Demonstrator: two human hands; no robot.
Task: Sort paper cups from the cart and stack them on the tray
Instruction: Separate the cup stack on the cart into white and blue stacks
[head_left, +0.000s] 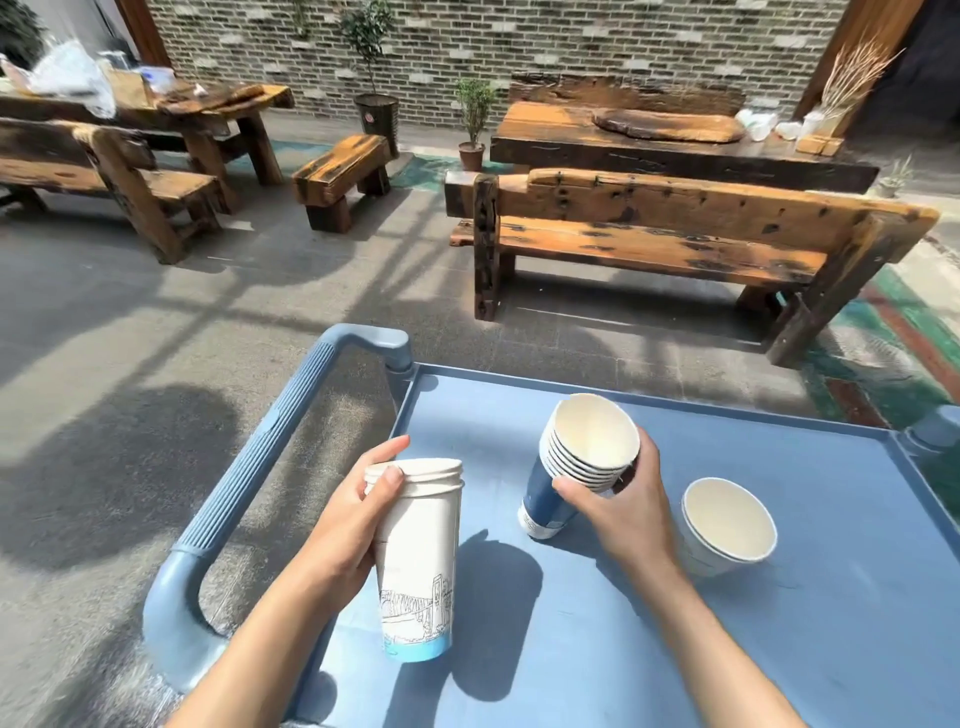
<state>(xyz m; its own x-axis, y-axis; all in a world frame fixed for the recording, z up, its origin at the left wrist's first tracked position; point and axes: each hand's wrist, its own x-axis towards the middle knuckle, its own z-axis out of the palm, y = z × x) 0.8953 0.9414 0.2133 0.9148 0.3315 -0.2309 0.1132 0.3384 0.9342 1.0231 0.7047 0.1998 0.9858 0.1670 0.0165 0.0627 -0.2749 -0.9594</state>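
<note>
- Sorting looks to be well under way: each hand holds a stack of one kind of cup above the blue surface of the cart, and one cup is left loose.
- Nearest, the left hand is closed around the upper part of a tall white stack, thumb over the rims and fingers curled behind. Several rims show at its top. The stack is upright and seems lifted, since its shadow falls apart from its light-blue base.
- Just beyond, the right hand is closed on a blue stack just under the rims, thumb on the near side. This stack tilts, mouth turned toward the camera; its base looks to be touching the surface, though I cannot be sure.
- To the right, beside the right hand, a single white cup sits tilted on the surface, mouth open, touched by neither hand.
- My judgement: the next move calls for deciding which stack the loose cup matches, then freeing a hand, probably by standing the blue stack upright, to pick it up and nest it.
- At the left edge runs the cart handle. I cannot make out a separate tray.
- Farthest off, a wooden bench stands on the floor beyond the cart.
</note>
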